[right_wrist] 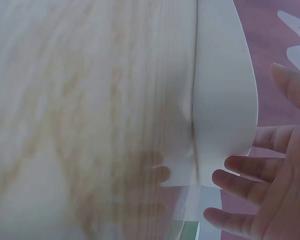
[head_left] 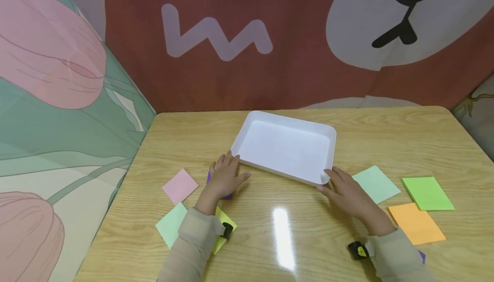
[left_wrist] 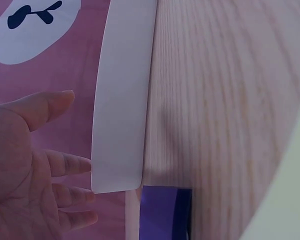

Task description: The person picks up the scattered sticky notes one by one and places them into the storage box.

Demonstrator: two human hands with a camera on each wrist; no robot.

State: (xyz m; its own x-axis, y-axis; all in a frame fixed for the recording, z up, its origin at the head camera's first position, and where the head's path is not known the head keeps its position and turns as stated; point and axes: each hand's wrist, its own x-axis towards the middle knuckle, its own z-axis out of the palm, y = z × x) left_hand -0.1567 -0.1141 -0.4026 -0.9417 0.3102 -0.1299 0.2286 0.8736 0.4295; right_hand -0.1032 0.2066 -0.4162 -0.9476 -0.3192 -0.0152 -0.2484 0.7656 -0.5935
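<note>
A shallow white rectangular tray (head_left: 283, 147) lies slightly askew on the wooden table, with nothing in it. My left hand (head_left: 224, 181) is at its near left corner, fingers spread and fingertips right at the rim. Beneath that hand, a purple sticky-note pad (left_wrist: 157, 212) is partly covered. At the near right corner is my right hand (head_left: 347, 192), its thumb and fingers extended beside the tray's edge. The right wrist view shows those fingers (right_wrist: 250, 187) spread apart close to the tray's outer wall.
Left of the tray lie a pink note (head_left: 180, 186), a mint note (head_left: 170, 224) and a yellow note (head_left: 227, 218), partly under the left sleeve. On the right are mint (head_left: 376, 184), green (head_left: 428, 193) and orange (head_left: 418, 224) notes, plus a purple corner (head_left: 422, 256) by the sleeve.
</note>
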